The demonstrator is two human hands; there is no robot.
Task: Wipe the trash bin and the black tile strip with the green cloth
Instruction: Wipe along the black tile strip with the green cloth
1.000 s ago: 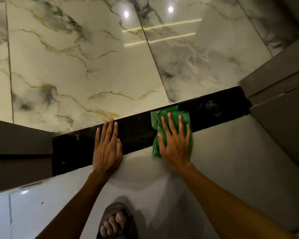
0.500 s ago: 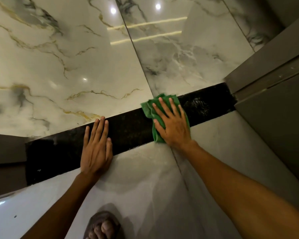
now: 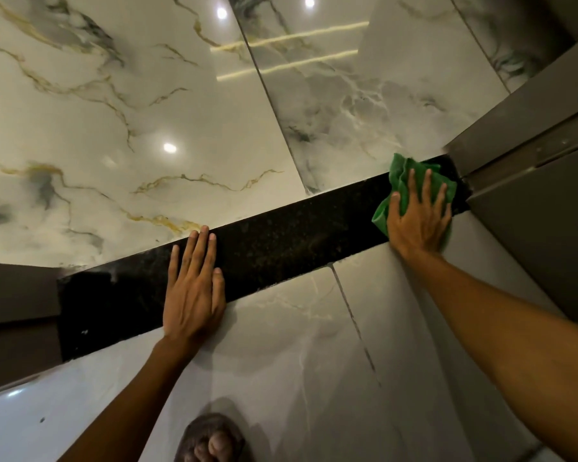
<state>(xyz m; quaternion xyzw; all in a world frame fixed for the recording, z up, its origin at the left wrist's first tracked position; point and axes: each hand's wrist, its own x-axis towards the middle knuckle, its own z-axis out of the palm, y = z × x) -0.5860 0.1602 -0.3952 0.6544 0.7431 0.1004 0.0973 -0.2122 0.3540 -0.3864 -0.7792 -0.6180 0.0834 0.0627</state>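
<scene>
**Wipe Pass Reaching the Right End of the Strip**

While the left hand (image 3: 194, 288) is being kept flat across the black tile strip (image 3: 281, 241) as a brace, the green cloth (image 3: 411, 185) is being pressed against the strip by the right hand (image 3: 417, 221). The right fingers (image 3: 412, 188) are being held spread and extended over the cloth, so that it is pinned under the palm rather than clenched. The left fingers (image 3: 201, 251) are being held straight and together, with nothing grasped.

Compared with a second ago, the cloth is being carried well to the right: it was lying just beside the left hand near the middle of the strip, and it is now being worked at the far right end, touching the corner where the strip meets the grey panel (image 3: 531, 201). The left hand is being left on the same part of the strip.

The right-hand stretch is judged to be nearly covered. The portion under and to the left of the bracing hand is judged to be still outstanding, with pale specks showing there. The trash bin is not being shown in this view.
</scene>
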